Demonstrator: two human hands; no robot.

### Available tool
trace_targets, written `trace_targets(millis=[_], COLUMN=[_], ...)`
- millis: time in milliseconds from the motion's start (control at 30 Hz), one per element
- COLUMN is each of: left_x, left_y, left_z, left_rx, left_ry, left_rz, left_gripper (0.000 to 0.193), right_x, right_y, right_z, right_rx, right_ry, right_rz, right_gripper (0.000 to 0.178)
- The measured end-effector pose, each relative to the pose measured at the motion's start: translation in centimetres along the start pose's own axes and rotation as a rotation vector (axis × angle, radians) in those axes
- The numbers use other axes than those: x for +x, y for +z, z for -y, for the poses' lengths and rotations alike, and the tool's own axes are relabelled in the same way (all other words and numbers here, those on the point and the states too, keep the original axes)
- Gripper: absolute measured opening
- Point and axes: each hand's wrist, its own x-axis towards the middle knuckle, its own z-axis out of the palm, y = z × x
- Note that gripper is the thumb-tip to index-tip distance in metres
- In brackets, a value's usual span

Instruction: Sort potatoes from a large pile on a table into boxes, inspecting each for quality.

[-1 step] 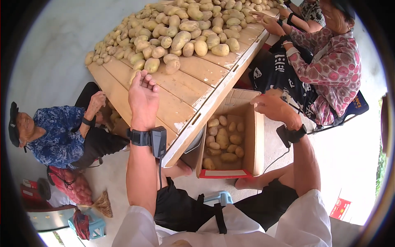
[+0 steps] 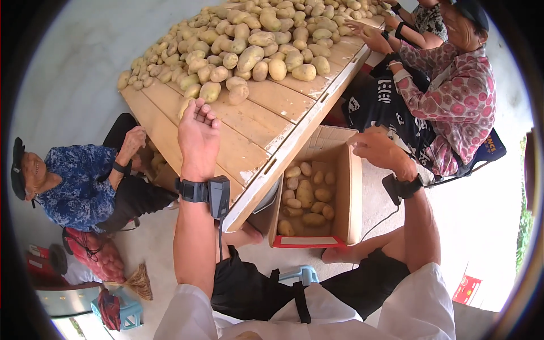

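A large heap of yellow-brown potatoes (image 2: 249, 56) covers the far part of the wooden table (image 2: 243, 133). My left hand (image 2: 199, 136) is over the table's near left part, palm up, fingers loosely curled and nothing seen in them. A potato (image 2: 184, 106) lies right beside its fingertips, partly hidden; another potato (image 2: 210, 92) is just beyond. My right hand (image 2: 381, 152) hovers by the right wall of a cardboard box (image 2: 349, 198), fingers bent but apart, no potato visible in it. Several potatoes (image 2: 305, 194) lie at the bottom of this box.
To the left sits a person in a blue patterned shirt (image 2: 76, 175); at right sits another in a pink patterned shirt (image 2: 453, 105), hands at the table edge. A further person (image 2: 428, 25) is beyond. A red net sack (image 2: 99, 255), a broom (image 2: 139, 281) and a blue stool (image 2: 127, 309) stand lower left.
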Motion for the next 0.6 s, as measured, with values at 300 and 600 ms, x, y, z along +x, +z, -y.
trace_targets(millis=[300,600], left_x=[-0.2,-0.7], left_y=[0.3,-0.4], left_z=[-0.2,-0.9], left_rx=[-0.021,-0.105], left_ry=[0.01,0.075], left_rz=[-0.073,-0.076], left_gripper=[0.02,0.022], right_x=[0.5,-3.1], right_y=[-4.2,-8.1], right_z=[1.9,1.5], right_rx=[0.16,-0.018], right_ry=[0.113,0.105], right_rz=[-0.064,0.037], right_gripper=[0.028,0.029])
